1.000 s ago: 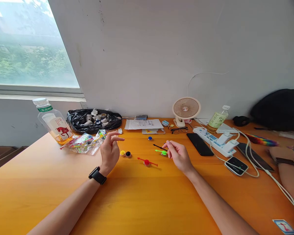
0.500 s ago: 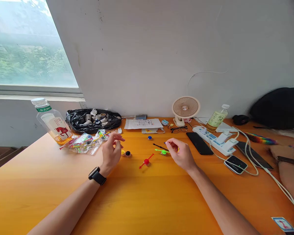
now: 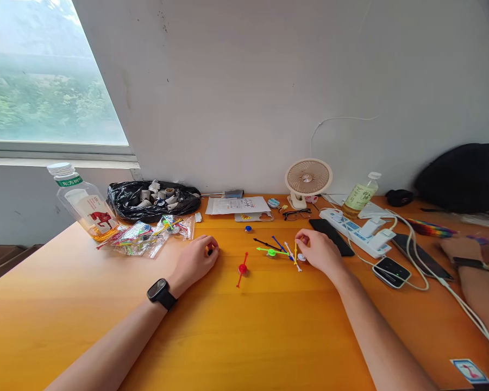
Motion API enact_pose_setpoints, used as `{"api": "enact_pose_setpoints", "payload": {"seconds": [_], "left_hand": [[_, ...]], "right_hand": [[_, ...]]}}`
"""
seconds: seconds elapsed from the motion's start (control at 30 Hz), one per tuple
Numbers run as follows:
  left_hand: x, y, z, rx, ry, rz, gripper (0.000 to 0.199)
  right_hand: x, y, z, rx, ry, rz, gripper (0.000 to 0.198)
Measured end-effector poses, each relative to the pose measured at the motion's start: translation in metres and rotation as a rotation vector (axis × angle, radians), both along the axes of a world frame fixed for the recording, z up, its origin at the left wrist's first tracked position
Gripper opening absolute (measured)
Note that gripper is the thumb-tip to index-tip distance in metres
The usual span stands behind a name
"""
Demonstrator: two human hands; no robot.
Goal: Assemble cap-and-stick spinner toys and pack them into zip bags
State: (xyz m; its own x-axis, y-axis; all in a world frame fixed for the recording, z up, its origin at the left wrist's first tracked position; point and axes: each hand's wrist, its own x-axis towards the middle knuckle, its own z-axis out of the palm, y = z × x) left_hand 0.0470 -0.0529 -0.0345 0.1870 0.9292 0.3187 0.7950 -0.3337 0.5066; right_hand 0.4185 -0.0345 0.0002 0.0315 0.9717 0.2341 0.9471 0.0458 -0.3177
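My left hand (image 3: pixel 194 263), with a black watch on its wrist, is curled at the table with its fingers round a small black-topped round base (image 3: pixel 209 251). My right hand (image 3: pixel 318 251) pinches the upper end of a yellow plastic arrow (image 3: pixel 295 254). Close by lie a white arrow (image 3: pixel 288 251), a blue arrow (image 3: pixel 277 243), a black arrow (image 3: pixel 264 243) and a white round base (image 3: pixel 301 257). A green spinner (image 3: pixel 271 252) and a red spinner (image 3: pixel 243 269) sit between the hands. Farther back is a blue-topped base (image 3: pixel 248 229).
Plastic bags of coloured parts (image 3: pixel 146 239) lie left, beside a tilted-looking bottle (image 3: pixel 90 209) and a black bag (image 3: pixel 116 203). A fan (image 3: pixel 308 178), a phone (image 3: pixel 330 237) and a power strip (image 3: pixel 356 232) with cables stand right. Another person's arm (image 3: pixel 470 271) rests at the far right.
My left hand has moved right and closed round the black-topped base. My right hand has shifted right, uncovering the white, blue and yellow arrows. The red arrow has turned more upright in view.
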Motion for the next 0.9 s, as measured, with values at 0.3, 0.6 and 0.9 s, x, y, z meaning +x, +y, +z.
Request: {"api": "enact_pose_setpoints", "payload": {"seconds": [0.3, 0.6, 0.9], "left_hand": [[0.001, 0.003, -0.003, -0.013, -0.076, -0.010, 0.032], [-0.003, 0.006, 0.001, -0.182, -0.445, -0.044, 0.035], [-0.001, 0.000, 0.004, -0.382, -0.494, -0.153, 0.027]], "right_hand": [[0.000, 0.004, -0.013, -0.157, -0.032, -0.028, 0.007], [-0.002, 0.010, -0.025, -0.122, -0.007, -0.026, 0.028], [-0.012, 0.006, -0.005, 0.016, 0.292, 0.017, 0.030]]}}
